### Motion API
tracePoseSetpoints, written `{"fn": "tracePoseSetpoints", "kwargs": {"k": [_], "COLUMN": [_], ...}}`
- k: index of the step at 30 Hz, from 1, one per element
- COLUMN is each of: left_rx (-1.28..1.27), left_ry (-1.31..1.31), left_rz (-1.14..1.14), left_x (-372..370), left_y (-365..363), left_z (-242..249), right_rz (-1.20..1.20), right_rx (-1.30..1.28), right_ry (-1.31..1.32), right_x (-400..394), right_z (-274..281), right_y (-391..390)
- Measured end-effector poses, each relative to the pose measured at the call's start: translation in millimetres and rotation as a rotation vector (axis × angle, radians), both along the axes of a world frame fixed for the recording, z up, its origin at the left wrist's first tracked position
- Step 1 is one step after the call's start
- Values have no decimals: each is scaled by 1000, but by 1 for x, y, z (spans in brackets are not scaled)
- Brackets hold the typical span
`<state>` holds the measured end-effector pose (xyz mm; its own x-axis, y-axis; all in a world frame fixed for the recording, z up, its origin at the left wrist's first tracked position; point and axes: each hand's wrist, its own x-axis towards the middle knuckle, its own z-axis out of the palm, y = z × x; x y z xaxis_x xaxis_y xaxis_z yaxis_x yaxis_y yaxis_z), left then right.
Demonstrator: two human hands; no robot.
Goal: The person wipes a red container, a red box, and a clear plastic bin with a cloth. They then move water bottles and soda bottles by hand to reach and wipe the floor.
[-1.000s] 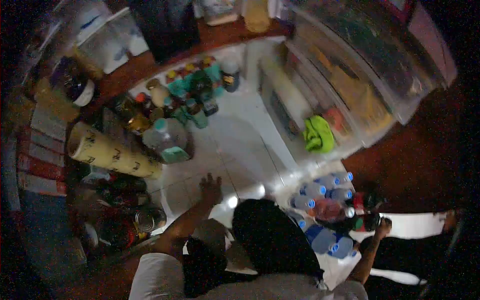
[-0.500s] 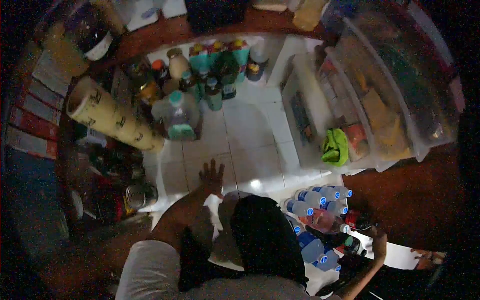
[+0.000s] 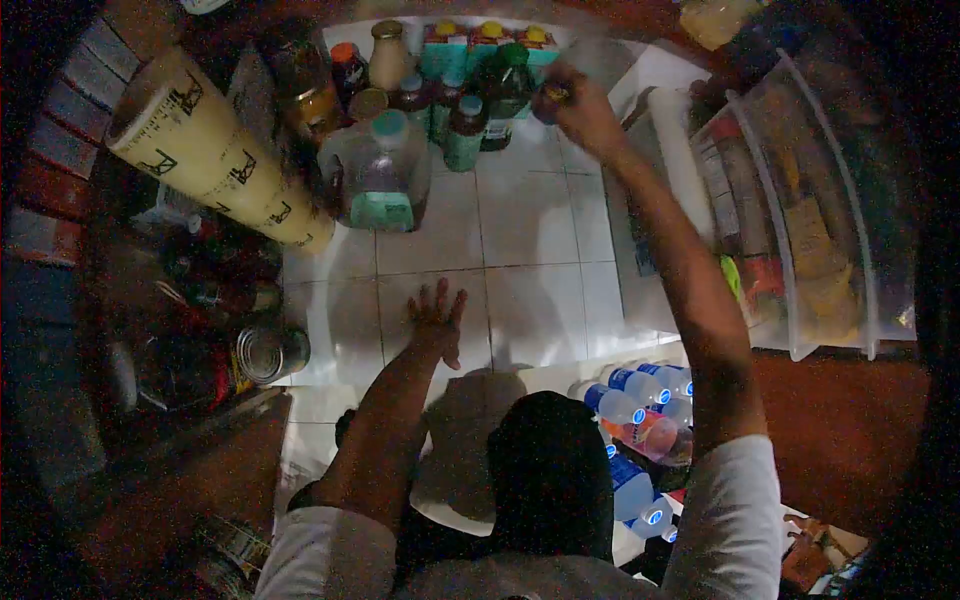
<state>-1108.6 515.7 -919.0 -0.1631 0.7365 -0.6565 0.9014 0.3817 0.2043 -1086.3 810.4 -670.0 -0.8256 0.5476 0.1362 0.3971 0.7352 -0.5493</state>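
My left hand [image 3: 436,315] rests on the white tiled surface [image 3: 530,240], palm down with its fingers spread. At the back right, my right hand [image 3: 578,105] has its fingers closed around the upper part of a dark container [image 3: 548,100], which is partly hidden by the hand. Just left of that hand stands a dark bottle with a green cap [image 3: 508,95]. Nearby are a smaller bottle with a grey-blue cap [image 3: 465,135] and a clear jug with a teal cap [image 3: 385,175].
A cream patterned roll [image 3: 215,150] leans at the left, above a metal can [image 3: 262,355]. Clear plastic bins [image 3: 810,230] stand at the right. Water bottles [image 3: 630,490] are grouped at the lower right. Teal boxes [image 3: 490,50] line the back.
My right hand has moved from the lower right, beside the bottles, up to the container at the back. My left hand stays on the tiles, and the view has moved closer to the shelf.
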Motion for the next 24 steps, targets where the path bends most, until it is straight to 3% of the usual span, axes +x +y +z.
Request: {"fn": "tracePoseSetpoints", "kwargs": {"k": [3, 4, 6, 7, 8, 9, 10, 11, 12, 14, 15, 16, 17, 18, 21, 24], "left_rx": [-50, -63, -44, -57, 328, 522, 712, 730, 738, 746, 742, 738, 307, -122, -135, -85], "left_ry": [-67, -76, -74, -79, 207, 344, 489, 514, 524, 550, 559, 569, 251, -69, -84, -56], "left_rz": [30, 25, 11, -2, -24, -44, -47, -35, -27, -18, -17, -16, -2, 13, 21, 11], "left_x": [-1, 0, -2, 2, 9, 12, 14, 17, 19, 20, 16, 13, 6, 2, 3, 5], "left_y": [8, 7, 6, -1, -12, -15, -18, -17, -16, -16, -12, -9, 4, 13, 16, 15], "left_z": [10, 10, 12, -12, -57, -73, -89, -92, -95, -99, -87, -74, -24, 7, 10, 1], "right_rz": [74, 155, 233, 86, -55, -58, -23, 10, 9, 3, 5, 17, 28, 31, 91, -17], "right_rx": [428, 902, 1375, 728, 32, 27, -154, -332, -335, 156, 151, 564, 976, 973, 633, 510], "right_ry": [328, 412, 483, -152, -711, -709, -381, -57, -66, -248, -248, -144, -30, -28, -174, -244], "right_x": [-47, -55, -65, -67, -67, -66, -65, -63, -60, -55, -58, -64, -69, -70, -80, -82], "right_z": [-49, -49, -40, -20, -10, -23, -46, -61, -55, -32, -43, -63, -75, -72, -75, -125], "right_y": [66, 67, 64, 55, 51, 60, 76, 85, 77, 55, 59, 69, 73, 59, 8, 6]}}
